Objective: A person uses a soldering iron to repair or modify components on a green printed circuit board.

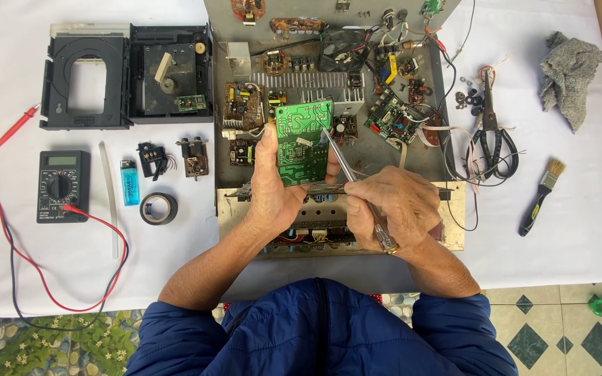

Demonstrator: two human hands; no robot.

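Left hand (273,191) gripping flat green circuit board (304,141), right hand (391,212) holding slim metal tweezers (346,170)

A single head-worn camera looks almost straight down from above the person's chest onto the open metal chassis (329,111), which sits at frame centre and fairly near. Beyond the chassis the view is cut off at the top edge. Left of the chassis lies white table cover; right of it too. Below it, blue sleeves and probably tiled floor show.
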